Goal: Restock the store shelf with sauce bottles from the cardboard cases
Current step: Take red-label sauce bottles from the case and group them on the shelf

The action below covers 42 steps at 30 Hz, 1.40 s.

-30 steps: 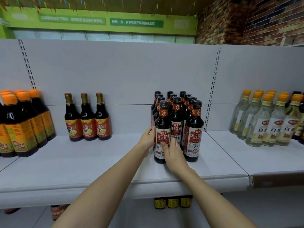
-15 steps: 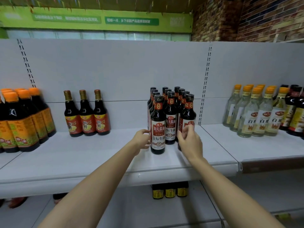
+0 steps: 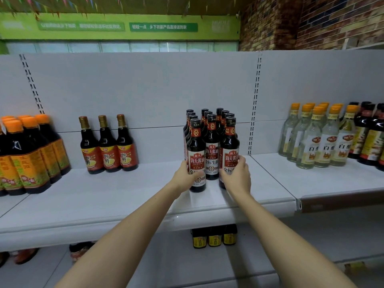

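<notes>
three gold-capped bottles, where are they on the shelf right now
In the head view the three gold-capped bottles stand in a row left of centre, between the orange-capped bottles and the dark soy bottles.

Glossy dark bottles (glass, probably) with paper-looking labels stand on a matt grey shelf.

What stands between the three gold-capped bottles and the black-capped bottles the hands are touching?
Nothing: in the head view, only bare shelf separates the gold-capped bottles from the black-capped bottles.
</notes>
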Available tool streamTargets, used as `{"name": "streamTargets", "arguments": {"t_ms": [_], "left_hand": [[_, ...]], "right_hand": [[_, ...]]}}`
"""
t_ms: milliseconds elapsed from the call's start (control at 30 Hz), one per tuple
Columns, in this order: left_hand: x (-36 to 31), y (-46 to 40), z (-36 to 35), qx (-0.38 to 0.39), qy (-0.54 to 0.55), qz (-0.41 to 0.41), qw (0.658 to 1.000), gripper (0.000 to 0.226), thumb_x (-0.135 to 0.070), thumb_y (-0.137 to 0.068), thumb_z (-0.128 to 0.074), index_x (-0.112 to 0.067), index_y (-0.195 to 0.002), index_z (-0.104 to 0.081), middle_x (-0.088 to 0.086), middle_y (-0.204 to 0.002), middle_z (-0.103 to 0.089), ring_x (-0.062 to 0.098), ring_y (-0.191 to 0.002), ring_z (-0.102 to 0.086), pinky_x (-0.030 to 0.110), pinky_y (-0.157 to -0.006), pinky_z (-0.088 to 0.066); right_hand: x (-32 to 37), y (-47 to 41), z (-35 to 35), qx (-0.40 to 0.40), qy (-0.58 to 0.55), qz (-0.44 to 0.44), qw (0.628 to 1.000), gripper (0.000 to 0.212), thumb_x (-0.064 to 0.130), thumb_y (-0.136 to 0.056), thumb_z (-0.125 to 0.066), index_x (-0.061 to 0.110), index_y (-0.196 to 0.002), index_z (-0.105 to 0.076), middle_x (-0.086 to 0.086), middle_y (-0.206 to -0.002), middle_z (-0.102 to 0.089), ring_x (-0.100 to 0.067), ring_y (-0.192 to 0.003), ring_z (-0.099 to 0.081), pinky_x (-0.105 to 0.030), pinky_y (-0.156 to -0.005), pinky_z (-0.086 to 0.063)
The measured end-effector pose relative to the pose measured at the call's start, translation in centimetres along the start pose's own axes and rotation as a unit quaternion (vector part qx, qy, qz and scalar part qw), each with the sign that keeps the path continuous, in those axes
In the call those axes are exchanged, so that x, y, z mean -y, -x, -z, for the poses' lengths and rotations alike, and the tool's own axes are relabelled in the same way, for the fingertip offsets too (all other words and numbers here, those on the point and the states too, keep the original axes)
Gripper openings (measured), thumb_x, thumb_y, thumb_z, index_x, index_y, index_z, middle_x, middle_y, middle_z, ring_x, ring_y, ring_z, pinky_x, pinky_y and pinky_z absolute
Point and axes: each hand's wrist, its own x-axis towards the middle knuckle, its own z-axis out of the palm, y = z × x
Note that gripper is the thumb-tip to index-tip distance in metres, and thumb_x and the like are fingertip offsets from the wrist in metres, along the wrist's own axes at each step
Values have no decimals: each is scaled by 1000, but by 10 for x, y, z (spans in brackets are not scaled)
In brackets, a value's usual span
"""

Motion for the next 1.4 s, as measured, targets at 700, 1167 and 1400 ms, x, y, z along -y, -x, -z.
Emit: {"name": "streamTargets", "arguments": {"t_ms": [700, 1167, 1400], "left_hand": [[1, 7, -2, -18, -42, -44, 998, 60, -25, -97, -66, -16, -148, -35, 3, -142, -55, 17, -121, -52, 34, -102, -42], [6, 5, -10, -66, -46, -32, 996, 56, -25, -94, -70, -17, -143, -43, 4, -137, -60, 25, -127, -57, 44, -108, -47], [10, 16, -18, -146, -61, -16, 987, 56, -35, -87, -78, -13, -131, -52, 9, -120, -68, 26, -108, -66, 41, -95, -55]], "right_hand": [[10, 26, -33, 17, -29, 36, 999, 75, 32, -96, -67, 16, -156, -24, -12, -154, -37, -32, -142, -33, -46, -112, -37], [8, 28, -30, 34, -60, 30, 997, 76, 27, -98, -64, 20, -160, -20, -7, -159, -35, -27, -146, -31, -47, -115, -34], [16, 31, -20, 45, -48, -5, 998, 68, 29, -97, -67, 14, -152, -31, -11, -151, -39, -28, -140, -39, -43, -109, -40]]}}
